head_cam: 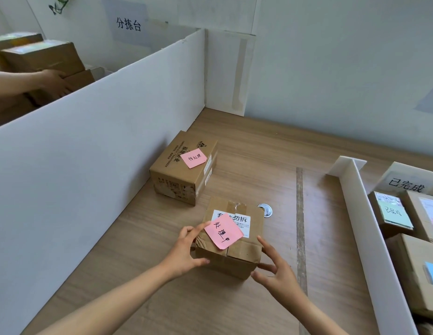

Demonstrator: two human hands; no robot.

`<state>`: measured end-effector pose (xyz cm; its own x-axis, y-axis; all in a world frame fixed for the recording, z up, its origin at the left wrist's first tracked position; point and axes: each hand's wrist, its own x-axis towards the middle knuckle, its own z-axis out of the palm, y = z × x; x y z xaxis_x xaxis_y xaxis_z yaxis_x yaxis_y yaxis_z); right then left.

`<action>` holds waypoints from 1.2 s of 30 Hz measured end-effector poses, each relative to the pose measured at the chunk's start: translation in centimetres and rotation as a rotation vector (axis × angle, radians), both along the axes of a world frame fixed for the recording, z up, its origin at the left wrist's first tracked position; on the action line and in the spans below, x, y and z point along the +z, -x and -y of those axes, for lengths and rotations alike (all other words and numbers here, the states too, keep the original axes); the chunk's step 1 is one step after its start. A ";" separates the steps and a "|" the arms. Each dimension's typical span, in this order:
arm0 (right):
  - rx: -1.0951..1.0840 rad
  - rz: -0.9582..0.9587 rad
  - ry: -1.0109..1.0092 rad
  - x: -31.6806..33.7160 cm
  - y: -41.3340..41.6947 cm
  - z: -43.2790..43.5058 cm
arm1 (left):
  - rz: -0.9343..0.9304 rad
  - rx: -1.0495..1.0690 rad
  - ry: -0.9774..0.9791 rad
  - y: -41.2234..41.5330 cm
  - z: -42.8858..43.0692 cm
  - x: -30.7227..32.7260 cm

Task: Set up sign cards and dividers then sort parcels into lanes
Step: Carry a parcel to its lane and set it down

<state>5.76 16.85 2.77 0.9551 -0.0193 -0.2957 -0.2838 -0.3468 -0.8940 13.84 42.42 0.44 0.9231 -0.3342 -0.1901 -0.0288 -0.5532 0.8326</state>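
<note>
Wood table [254, 151]: near parcel [232, 259], far parcel [179, 175] (both pink-noted), tall divider [101, 141].

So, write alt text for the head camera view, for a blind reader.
A left hand holds a small taped box bearing a pink note on a wooden table, the right hand open beside it. A tall white divider stands left; another labelled box sits behind.
</note>
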 end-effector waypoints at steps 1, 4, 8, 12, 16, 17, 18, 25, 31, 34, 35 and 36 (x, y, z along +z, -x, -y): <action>0.027 -0.016 0.018 -0.1 0.0 0.2 | -0.016 -0.013 0.008 -0.2 0.1 0.2; 0.070 -0.039 -0.005 -0.3 -0.2 0.3 | -0.057 -0.053 0.067 -0.6 0.4 0.3; 0.029 0.021 -0.064 -0.4 -0.4 -0.7 | -0.080 -0.040 0.112 -0.4 0.8 -0.2; -0.031 0.042 -0.132 0.2 -0.3 -1.5 | -0.085 -0.014 0.139 0.1 0.9 -0.2; -0.050 0.080 -0.130 1.4 1.0 -1.2 | -0.059 0.005 0.182 1.5 0.7 1.7; -0.055 0.088 -0.130 1.9 1.4 -1.0 | -0.059 0.009 0.199 2.0 0.6 2.2; -0.055 0.102 -0.127 2.5 2.0 -0.7 | -0.058 0.010 0.217 2.7 0.5 2.8; -0.026 0.205 -0.110 6.8 7.6 0.1 | 0.003 0.012 0.307 8.7 0.2 7.5; -0.040 0.251 -0.100 8.9 14.9 0.7 | 0.061 -0.009 0.330 15.9 1.1 9.8; -0.060 0.270 -0.103 10.2 19.2 1.6 | 0.092 -0.031 0.353 19.7 2.0 10.9; -0.074 0.285 -0.094 10.7 20.9 2.0 | 0.105 -0.053 0.361 21.1 2.5 11.3; -0.083 0.298 -0.078 11.0 22.3 2.4 | 0.115 -0.071 0.370 22.3 2.9 11.7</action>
